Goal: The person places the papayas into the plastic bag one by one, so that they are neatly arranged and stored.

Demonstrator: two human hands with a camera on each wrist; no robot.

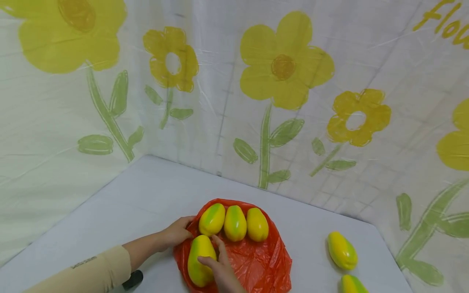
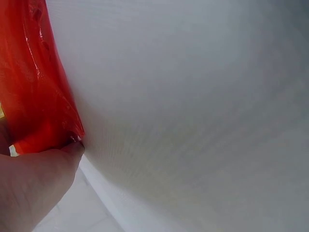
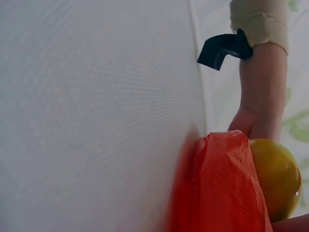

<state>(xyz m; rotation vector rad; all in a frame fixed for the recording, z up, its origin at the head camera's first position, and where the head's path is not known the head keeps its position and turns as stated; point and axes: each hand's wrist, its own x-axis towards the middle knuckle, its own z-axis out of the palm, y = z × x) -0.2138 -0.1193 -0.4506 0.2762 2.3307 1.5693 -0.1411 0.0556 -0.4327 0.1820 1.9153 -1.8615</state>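
A red plastic bag (image 1: 253,260) lies spread on the table with yellow-green papayas in it. Three of them, such as the middle papaya (image 1: 235,223), stand in a row along its far side. My left hand (image 1: 178,232) pinches the bag's left rim; the left wrist view shows the thumb against the red plastic (image 2: 38,92). My right hand (image 1: 222,266) holds a larger papaya (image 1: 200,260) at the bag's near left, thumb on top and fingers along its right side. In the right wrist view this papaya (image 3: 276,179) shows behind the raised bag edge (image 3: 229,179).
On the white table (image 1: 146,199), two more papayas lie right of the bag: one whole papaya (image 1: 342,250) and a papaya cut off by the frame (image 1: 352,284). A black piece (image 1: 133,280) sits under my left sleeve. A flower-printed curtain (image 1: 216,101) hangs behind the table.
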